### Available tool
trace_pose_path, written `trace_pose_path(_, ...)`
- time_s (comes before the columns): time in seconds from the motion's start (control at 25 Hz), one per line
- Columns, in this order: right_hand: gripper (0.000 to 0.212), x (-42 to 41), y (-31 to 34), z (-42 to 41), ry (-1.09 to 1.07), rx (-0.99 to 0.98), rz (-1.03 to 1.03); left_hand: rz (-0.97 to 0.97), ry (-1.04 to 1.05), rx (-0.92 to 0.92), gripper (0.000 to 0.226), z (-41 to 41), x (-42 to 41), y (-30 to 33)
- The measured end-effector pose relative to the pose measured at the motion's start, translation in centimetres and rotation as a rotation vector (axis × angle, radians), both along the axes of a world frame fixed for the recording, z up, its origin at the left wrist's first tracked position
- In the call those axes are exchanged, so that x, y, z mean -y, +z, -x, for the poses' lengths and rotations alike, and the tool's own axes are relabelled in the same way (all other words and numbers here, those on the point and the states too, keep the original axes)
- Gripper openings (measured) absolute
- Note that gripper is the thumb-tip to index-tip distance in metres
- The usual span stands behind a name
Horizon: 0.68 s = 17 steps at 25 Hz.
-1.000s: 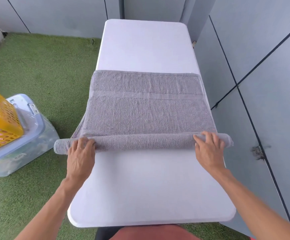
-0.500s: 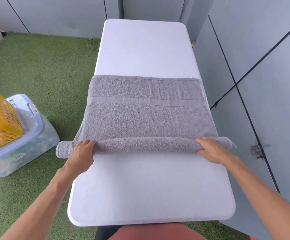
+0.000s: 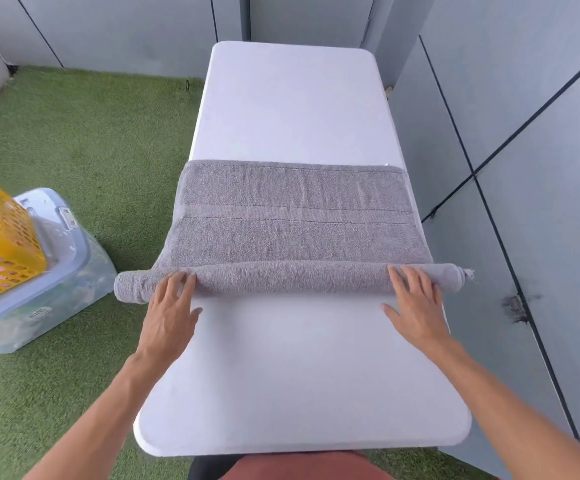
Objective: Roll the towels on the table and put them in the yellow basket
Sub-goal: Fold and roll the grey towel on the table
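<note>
Gray towel [image 3: 295, 216] half rolled on the white tabletop [image 3: 292, 109].
We see left hand [image 3: 170, 313] and right hand [image 3: 416, 306] flat, fingers straight, pressing the roll's ends.

Grey panelled walls [image 3: 541, 140] enclose green artificial turf [image 3: 101, 140] in daylight.

Head view, looking down, table [image 3: 292, 393] near
</note>
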State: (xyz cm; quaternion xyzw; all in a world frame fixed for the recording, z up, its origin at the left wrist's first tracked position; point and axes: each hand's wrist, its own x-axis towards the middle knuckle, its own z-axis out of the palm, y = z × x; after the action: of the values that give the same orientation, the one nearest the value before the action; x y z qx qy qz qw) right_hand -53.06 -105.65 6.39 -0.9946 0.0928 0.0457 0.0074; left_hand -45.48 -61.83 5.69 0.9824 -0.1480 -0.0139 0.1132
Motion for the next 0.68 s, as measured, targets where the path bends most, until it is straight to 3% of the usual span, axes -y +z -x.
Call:
trace_pose_path(0.08,0.063,0.3,0.1,-1.9,-0.031,-0.028,-0.01,-0.058,-0.02,-0.055,0.074,-1.4,0.2,-0.4)
trace_pose_path(0.24,0.041,0.0,1.3,-4.3,-0.073,-0.124,0.058,-0.051,0.072,-0.065,0.051,-3.5,1.5,0.4)
trace_pose_path(0.32,0.03,0.0,1.8,-3.6,-0.059,-0.263,0.081,-0.037,0.092,-0.105,0.049,-3.0,1.0,0.7)
trace_pose_path(0.4,0.022,1.0,2.1,-2.8,-0.038,-0.437,-0.001,-0.027,0.059,-0.228,0.05,-2.1,-0.1,0.9)
trace_pose_path(0.48,0.035,2.4,2.6,-2.9,-0.048,-0.528,-0.213,0.006,0.044,-0.392,0.051,-2.4,-0.9,1.3)
trace_pose_path(0.56,0.051,3.0,2.9,-4.0,-0.135,-0.413,-0.456,0.137,0.116,-0.443,0.051,-3.6,-1.2,1.6)
trace_pose_path(0.64,0.042,2.3,2.9,-4.4,-0.206,-0.091,-0.539,0.191,0.198,-0.231,0.038,-4.1,-0.8,2.2)
trace_pose_path(0.68,0.033,1.6,2.8,-4.0,-0.203,0.051,-0.45,0.143,0.199,-0.087,0.028,-3.7,-0.4,2.3)
